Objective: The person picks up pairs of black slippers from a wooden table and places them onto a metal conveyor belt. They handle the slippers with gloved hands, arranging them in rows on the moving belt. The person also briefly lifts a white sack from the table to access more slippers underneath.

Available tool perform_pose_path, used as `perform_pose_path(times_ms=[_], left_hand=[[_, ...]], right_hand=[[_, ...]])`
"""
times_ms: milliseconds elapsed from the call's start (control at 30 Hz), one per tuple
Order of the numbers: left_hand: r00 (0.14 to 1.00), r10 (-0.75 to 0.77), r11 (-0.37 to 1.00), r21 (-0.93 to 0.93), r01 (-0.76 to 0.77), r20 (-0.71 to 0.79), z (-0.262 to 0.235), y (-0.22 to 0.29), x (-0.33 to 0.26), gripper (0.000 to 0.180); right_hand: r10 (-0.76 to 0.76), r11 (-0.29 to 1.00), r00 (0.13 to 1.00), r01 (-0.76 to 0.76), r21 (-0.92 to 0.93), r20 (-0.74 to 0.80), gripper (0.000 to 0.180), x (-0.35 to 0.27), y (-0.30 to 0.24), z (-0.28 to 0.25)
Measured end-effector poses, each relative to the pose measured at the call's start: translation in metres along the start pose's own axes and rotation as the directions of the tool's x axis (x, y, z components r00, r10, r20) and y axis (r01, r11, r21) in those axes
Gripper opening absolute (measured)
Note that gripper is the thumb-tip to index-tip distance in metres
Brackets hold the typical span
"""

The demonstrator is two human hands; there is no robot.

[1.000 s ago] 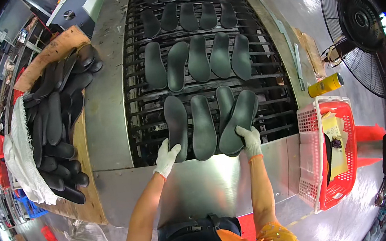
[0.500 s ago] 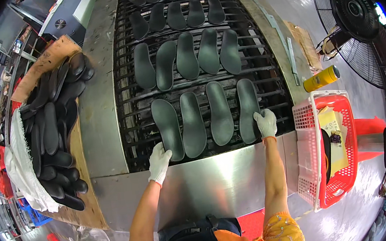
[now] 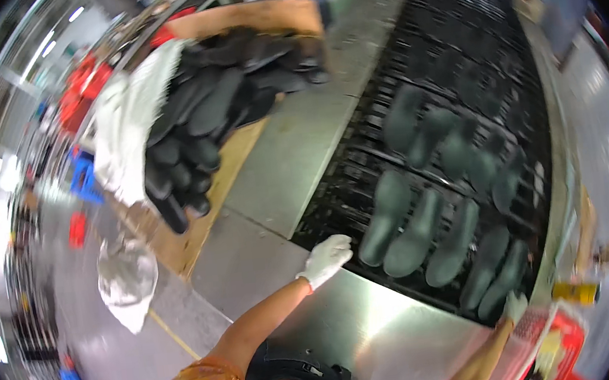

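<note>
Dark grey-green shoe insoles (image 3: 384, 218) lie in rows on a black slatted conveyor (image 3: 338, 220). My left hand (image 3: 327, 260), in a white knit glove, is over the near left corner of the conveyor where it meets the metal edge. Its fingers point right, loosely bent, with nothing in them. At the right end of the front row, my gloved right hand (image 3: 514, 306) is against the lower end of the rightmost insole (image 3: 506, 281), its fingers around that edge and partly blurred. This insole lies close beside its neighbour (image 3: 484, 267).
Left of the conveyor, a heap of black insoles (image 3: 215, 99) rests on a cardboard sheet (image 3: 227, 199) beside a white sack (image 3: 122, 136). A red and white basket (image 3: 555, 345) and a yellow bottle (image 3: 576, 292) are at the right. A white bag (image 3: 127, 278) stands on the floor.
The view has swung left, bringing the heap closer to the middle. My left hand has left the leftmost front insole. A fifth insole now shows in the front row, at my right hand.
</note>
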State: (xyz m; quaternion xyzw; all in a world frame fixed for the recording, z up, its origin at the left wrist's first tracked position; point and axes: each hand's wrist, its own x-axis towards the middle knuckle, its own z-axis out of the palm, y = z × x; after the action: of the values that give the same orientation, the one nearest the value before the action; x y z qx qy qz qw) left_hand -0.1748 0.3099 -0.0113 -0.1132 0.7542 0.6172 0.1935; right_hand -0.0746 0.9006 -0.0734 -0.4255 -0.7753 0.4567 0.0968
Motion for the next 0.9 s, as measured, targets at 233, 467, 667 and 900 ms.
perform_pose_path(times_ms=[233, 467, 667, 900], left_hand=[[0.991, -0.111, 0.993, 0.03, 0.113, -0.07, -0.038, -0.001, -0.033, 0.041], [0.854, 0.08, 0.993, -0.038, -0.116, -0.514, -0.137, -0.058, -0.075, 0.031], [0.362, 0.078, 0.952, -0.039, -0.305, -0.929, -0.257, -0.082, -0.097, 0.04], [0.323, -0.125, 0.969, -0.186, -0.164, -0.938, -0.362, -0.069, -0.082, 0.07]], right_hand=[[-0.253, 0.754, 0.947, 0.063, -0.654, -0.199, 0.042, -0.085, -0.086, 0.058], [-0.561, 0.765, 0.817, 0.573, -0.294, 0.133, 0.043, -0.194, -0.116, 0.195], [-0.556, 0.799, 0.576, 0.569, 0.195, 0.599, 0.038, -0.346, -0.21, 0.334], [-0.473, 0.649, 0.193, 0.736, 0.191, 0.86, 0.049, -0.453, -0.327, 0.484]])
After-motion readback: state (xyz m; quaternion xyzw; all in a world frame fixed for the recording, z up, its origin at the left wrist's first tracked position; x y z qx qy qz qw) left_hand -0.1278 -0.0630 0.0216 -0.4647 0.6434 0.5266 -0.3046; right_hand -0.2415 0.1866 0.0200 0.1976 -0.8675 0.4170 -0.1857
